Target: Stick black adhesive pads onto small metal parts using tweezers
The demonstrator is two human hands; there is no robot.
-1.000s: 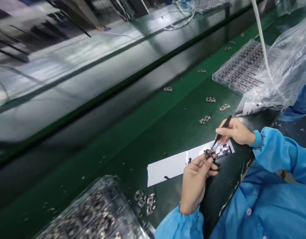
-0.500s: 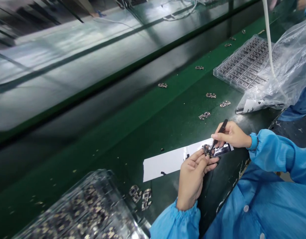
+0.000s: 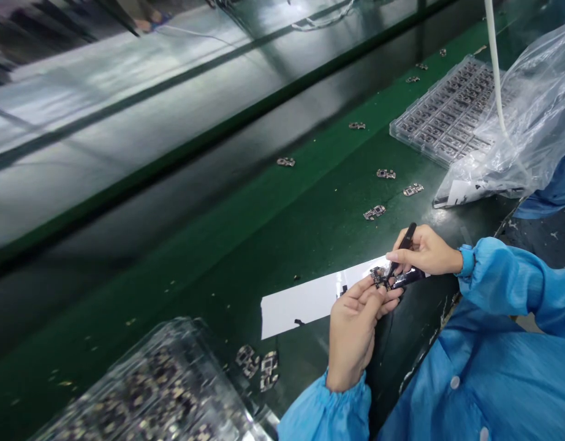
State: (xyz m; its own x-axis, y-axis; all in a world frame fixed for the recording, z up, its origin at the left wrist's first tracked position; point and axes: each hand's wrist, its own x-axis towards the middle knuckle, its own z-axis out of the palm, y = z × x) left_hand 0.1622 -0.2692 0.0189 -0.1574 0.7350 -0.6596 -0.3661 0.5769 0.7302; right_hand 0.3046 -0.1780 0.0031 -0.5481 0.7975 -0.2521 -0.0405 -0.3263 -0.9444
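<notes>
Since a second ago, right hand (image 3: 428, 250) moved closer to left hand (image 3: 353, 327), bringing black tweezers (image 3: 407, 237) down to the small circuit board (image 3: 377, 275). Right hand clamped on tweezers, left hand pinching the board, which sits above the white strip (image 3: 301, 306) on the green worktop (image 3: 218, 263).

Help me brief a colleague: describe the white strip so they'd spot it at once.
On the green bench, find the left hand and right hand close together near its edge. The white strip lies partly beneath them, reaching leftward. Unlike the small circuit boards nearby, it is long and pale, with dark pieces on it.
</notes>
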